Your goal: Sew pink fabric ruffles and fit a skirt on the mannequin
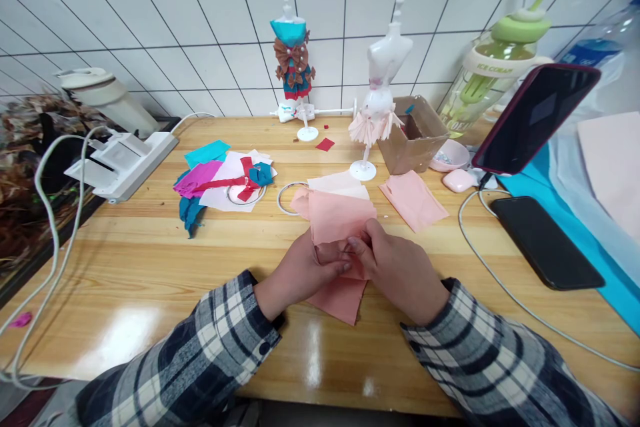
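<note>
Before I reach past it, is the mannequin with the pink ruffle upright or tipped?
Upright: the mannequin stands on its round white base, neck pointing up.

Angling both forearms [195, 340] inward. Holding left hand [300, 271] close to right hand [403, 270] (with both thumbs [334, 271] pointing inward).

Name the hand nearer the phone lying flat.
The right hand: it holds the pink sheet, left of the flat phone; the left hand is farther left.
</note>
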### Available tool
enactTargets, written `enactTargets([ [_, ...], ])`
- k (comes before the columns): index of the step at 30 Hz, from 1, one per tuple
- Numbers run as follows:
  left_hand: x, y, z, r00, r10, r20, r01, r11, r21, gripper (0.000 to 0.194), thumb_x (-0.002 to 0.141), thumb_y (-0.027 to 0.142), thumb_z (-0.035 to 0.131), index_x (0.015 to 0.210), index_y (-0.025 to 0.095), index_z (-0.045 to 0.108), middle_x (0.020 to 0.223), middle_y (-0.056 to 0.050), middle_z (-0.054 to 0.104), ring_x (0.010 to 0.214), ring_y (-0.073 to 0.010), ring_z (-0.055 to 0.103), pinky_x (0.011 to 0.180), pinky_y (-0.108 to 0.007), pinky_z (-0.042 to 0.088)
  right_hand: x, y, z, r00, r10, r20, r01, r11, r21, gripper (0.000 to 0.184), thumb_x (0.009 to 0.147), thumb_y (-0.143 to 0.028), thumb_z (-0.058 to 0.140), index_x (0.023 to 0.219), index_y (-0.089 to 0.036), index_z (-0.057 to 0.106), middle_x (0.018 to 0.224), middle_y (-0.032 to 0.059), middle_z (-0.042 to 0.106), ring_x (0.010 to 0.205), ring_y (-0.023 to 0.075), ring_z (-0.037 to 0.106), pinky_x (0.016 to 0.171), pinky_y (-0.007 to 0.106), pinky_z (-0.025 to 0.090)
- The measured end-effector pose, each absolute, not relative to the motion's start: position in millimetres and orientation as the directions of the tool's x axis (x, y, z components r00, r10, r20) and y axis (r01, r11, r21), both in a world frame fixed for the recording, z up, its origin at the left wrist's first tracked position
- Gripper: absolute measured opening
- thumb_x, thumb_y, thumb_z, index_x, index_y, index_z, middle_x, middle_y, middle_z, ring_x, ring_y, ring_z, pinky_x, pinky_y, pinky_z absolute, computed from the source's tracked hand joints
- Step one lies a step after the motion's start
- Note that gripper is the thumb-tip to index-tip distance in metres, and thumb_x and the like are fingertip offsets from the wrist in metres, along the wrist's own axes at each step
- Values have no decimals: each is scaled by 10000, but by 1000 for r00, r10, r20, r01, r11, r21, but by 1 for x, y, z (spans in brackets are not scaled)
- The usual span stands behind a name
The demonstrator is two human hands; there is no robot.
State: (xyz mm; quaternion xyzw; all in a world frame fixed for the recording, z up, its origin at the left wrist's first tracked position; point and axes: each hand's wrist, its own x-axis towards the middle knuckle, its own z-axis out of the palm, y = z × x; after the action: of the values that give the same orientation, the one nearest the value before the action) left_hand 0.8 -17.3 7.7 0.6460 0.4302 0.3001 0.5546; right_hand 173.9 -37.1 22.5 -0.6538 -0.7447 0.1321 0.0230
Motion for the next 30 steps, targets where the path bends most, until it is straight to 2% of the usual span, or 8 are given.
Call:
enactTargets([
  [4,2,-18,8,483,871,-88,145,20,989,457,749,214,706,1193,164,612,1254,-94,651,1164,-286,597,1024,-437,450,174,-37,23,-142,979,-144,968,107,-228,307,980,-476,299,943,-212,452,697,25,673,610,207,648,467,265,207],
  [8,2,-18,7,474,876,-91,137,29,990,492,732,206,723,1209,172,606,1274,-94,638,1216,-297,560,1045,-456,432,173,-38,24,-140,980,-142,966,104,-235,310,985,-469,282,951,-212,453,702,26,676,616,208,650,471,268,207],
  [12,3,-19,6,517,847,-124,67,104,992,433,757,244,705,1177,174,623,1210,-88,675,1180,-293,589,1011,-460,465,172,-37,23,-134,979,-155,967,95,-238,313,984,-472,283,961,-211,453,726,29,682,626,199,649,481,266,214],
  [18,3,-20,3,503,853,-138,68,120,990,495,725,299,751,1192,198,623,1162,-86,699,1156,-322,603,971,-477,494,171,-36,24,-131,979,-156,949,79,-305,295,979,-464,300,987,-214,456,765,28,693,646,199,641,494,267,221],
  [25,3,-21,1,512,839,-183,93,158,983,419,718,352,754,1103,210,668,1095,-74,724,1111,-331,627,938,-483,515,172,-37,22,-145,984,-107,929,98,-357,291,975,-457,310,970,-219,478,755,19,682,626,188,618,500,268,203],
  [30,5,-23,3,580,791,-198,19,229,973,330,755,352,720,1045,201,671,1023,-61,740,1026,-298,670,927,-475,526,173,-37,22,-146,983,-114,929,97,-356,293,971,-459,316,957,-220,486,733,13,671,604,183,603,499,265,195],
])
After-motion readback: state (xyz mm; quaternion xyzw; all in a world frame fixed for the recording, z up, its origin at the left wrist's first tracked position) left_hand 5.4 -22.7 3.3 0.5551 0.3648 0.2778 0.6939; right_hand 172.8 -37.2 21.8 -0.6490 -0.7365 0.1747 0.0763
